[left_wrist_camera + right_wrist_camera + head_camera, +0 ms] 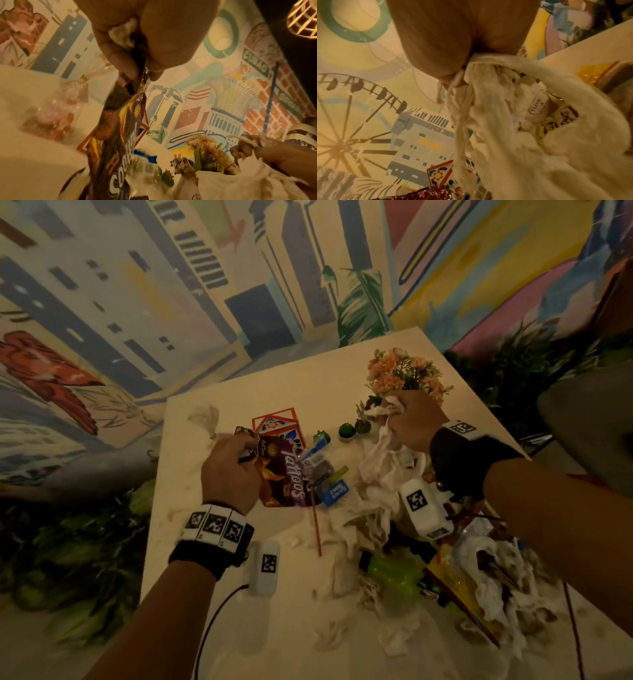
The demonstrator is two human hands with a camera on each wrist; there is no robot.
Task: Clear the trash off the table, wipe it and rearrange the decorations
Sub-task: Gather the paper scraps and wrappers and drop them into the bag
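Observation:
My left hand (228, 470) pinches the top edge of a purple snack bag (281, 474) at the table's middle; the left wrist view shows the purple snack bag (118, 135) hanging from my fingers (123, 63), with a scrap of tissue in the palm. My right hand (412, 419) grips a bunch of crumpled white tissue (383, 460), seen as the white tissue (488, 108) trailing down in the right wrist view. Orange artificial flowers (400, 371), three small succulent pots (346, 431) and an orange-framed tile (274, 421) stand on the cream table (274, 371).
More tissue, a green plastic bottle (394, 573), yellow wrappers (455, 587), a red straw (317, 525) and blue packets (337, 493) litter the near right of the table. A crumpled tissue (205, 417) lies far left. A painted mural wall rises behind; plants flank the table.

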